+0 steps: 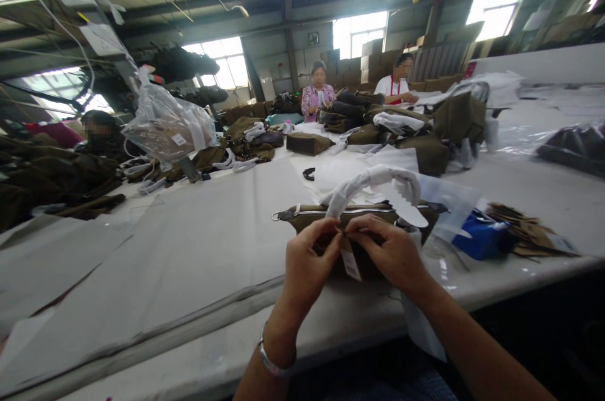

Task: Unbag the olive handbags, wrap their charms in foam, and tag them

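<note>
Left hand [307,257] and right hand [388,251] pinch the top of a paper tag [350,264] against the olive bag [302,222], which sits on the white surface [212,231]. Its handle [347,190] is already wrapped, the zip [340,211] looks closed; tag fastening seems unfinished, though fingers hide it.

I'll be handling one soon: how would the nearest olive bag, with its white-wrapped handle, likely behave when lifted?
The olive bag would probably flex, since its body looks like cloth. Its white-wrapped handle likely keeps its shape, as it arches up with nothing visible holding it. The tag may swing, since its lower end hangs free.
</note>
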The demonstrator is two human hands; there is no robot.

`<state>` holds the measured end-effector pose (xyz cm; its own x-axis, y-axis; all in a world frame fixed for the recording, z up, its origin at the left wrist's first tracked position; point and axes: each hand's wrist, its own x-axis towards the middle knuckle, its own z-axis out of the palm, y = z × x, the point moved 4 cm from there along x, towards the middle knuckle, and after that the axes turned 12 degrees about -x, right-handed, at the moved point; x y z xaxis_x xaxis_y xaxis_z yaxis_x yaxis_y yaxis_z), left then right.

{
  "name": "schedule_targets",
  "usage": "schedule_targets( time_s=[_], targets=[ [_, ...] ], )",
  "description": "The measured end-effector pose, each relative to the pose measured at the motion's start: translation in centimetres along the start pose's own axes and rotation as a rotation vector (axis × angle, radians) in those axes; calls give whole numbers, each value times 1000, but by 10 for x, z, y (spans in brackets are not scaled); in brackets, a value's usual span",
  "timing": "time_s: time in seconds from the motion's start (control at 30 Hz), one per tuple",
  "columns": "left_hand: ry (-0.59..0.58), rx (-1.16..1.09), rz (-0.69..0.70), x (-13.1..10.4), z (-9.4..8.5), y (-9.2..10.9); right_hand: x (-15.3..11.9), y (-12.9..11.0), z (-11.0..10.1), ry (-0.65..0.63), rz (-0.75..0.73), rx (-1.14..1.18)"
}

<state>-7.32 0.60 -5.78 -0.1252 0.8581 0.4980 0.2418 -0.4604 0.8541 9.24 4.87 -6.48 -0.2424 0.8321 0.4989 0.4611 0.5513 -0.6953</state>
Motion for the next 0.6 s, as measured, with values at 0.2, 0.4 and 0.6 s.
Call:
schedule_targets(
  time_s=[0.2, 0.4, 0.6],
  targets=[
    [-10, 34, 21, 0, 0, 3, 0, -4, 0, 5, -32, -12],
    [13, 26, 29, 0, -1, 4, -2, -2, -1, 27, 9, -23],
    [26, 25, 6, -2, -1, 2, -2, -4, -3, 62, 6, -25]
  ],
)
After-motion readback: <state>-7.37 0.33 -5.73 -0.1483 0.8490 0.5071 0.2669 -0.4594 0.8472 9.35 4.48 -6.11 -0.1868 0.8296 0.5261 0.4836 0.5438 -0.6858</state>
